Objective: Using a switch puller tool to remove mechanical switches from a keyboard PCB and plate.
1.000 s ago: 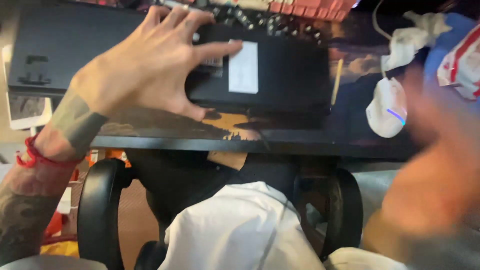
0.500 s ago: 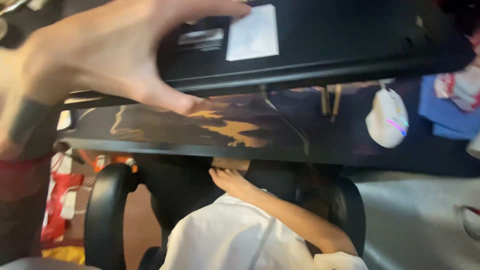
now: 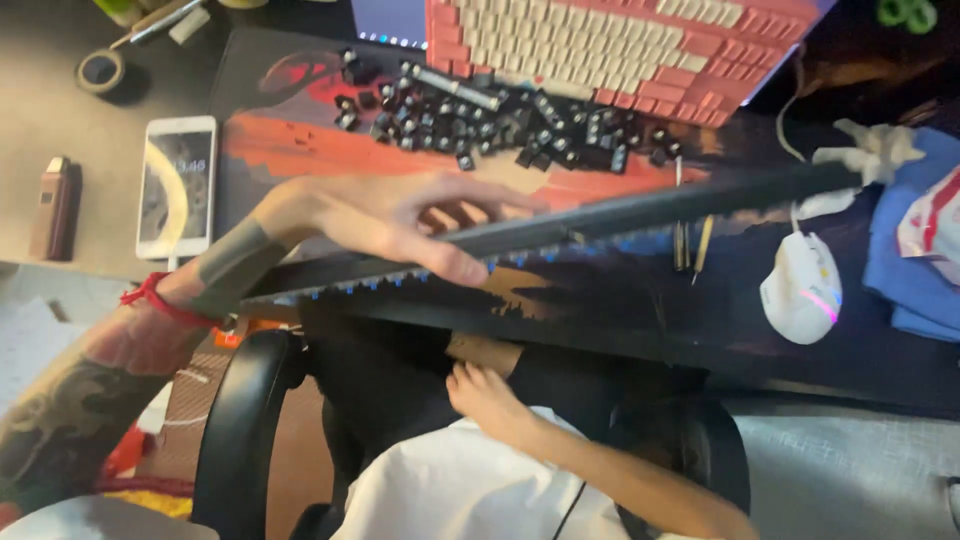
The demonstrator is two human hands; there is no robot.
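My left hand (image 3: 395, 222) grips a long black keyboard body (image 3: 640, 212) near its left part, thumb on the near side and fingers over the far side. The body is tilted so I see it edge-on, with small blue switches along its lower edge, held above the patterned desk mat (image 3: 600, 300). My right hand (image 3: 488, 393) rests in my lap against my white shirt (image 3: 440, 490), fingers loose and holding nothing. A pile of several loose black keycaps (image 3: 490, 115) lies on the mat behind the keyboard body.
A red and cream keyboard (image 3: 620, 45) stands at the back. A white mouse (image 3: 800, 290) and blue cloth (image 3: 915, 250) lie at the right. At the left are a phone (image 3: 176, 187), a small brown device (image 3: 52, 207) and a tape roll (image 3: 100, 72). Black chair arms (image 3: 240, 420) flank my lap.
The keyboard body, earlier underside-up under my left palm, now stands turned on its edge. My right hand has come down to my lap. The view has shifted toward the back of the desk.
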